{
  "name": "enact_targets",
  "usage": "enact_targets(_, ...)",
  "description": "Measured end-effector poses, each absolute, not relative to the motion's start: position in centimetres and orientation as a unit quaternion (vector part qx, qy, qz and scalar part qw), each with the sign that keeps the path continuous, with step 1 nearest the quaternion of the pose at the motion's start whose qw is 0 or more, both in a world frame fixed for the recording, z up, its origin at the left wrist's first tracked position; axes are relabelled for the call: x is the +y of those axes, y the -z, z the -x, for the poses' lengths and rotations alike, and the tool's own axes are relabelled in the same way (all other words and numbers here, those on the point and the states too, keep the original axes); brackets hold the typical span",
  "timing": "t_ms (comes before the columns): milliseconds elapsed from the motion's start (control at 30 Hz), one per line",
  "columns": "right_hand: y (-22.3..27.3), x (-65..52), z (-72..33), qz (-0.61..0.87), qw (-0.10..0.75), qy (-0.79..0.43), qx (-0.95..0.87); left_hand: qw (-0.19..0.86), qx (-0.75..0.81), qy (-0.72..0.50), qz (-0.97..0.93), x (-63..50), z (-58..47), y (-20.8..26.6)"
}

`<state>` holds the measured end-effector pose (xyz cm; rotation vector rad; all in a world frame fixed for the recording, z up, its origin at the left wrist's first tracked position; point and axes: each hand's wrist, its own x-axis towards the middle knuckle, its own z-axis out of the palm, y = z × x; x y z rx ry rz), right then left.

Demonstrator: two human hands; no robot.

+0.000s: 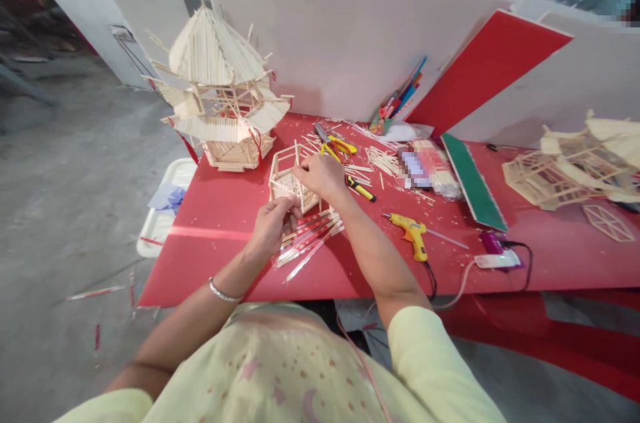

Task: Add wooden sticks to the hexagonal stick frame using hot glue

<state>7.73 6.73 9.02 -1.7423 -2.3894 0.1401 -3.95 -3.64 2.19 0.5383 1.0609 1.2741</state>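
Note:
A small open-topped frame of pale wooden sticks (287, 160) stands on the red table in front of me. My left hand (277, 223) is at its near side, with thumb and fingers closed on the front edge. My right hand (324, 177) reaches over its right side, fingers pinched together by an upright stick; what lies between those fingertips is too small to make out. Below the frame, partly under my left hand, lie several red-and-clear stick wrappers (314, 241).
A tall stick pagoda (220, 49) stands at the back left. Yellow-handled pliers (343, 144), a yellow cutter knife (361, 189) and loose sticks (383, 161) lie behind my right hand. A yellow glue gun (414, 234) with its cord lies right. Another stick model (565, 169) is far right.

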Motion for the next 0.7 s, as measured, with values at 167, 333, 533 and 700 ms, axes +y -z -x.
enact_targets(167, -8.71, 6.74, -7.72, 0.588, 0.101, -0.041, -0.802, 0.655, 0.462, -0.547, -0.243, -3.52, 3.87, -2.53)
enact_targets(333, -8.27, 6.74, -7.72, 0.589, 0.119, -0.039, -0.799, 0.671, 0.464, -0.533, -0.224, -3.41, 3.97, -2.46)
enact_targets(533, -8.01, 6.54, -7.81, 0.598, 0.126, -0.036, -0.791, 0.675, 0.462, -0.533, -0.216, -3.25, 3.94, -2.79)
enact_targets(700, -8.14, 6.38, -7.78, 0.599, 0.123, -0.03, -0.791, 0.679, 0.461, -0.527, -0.22, -3.13, 3.96, -2.88)
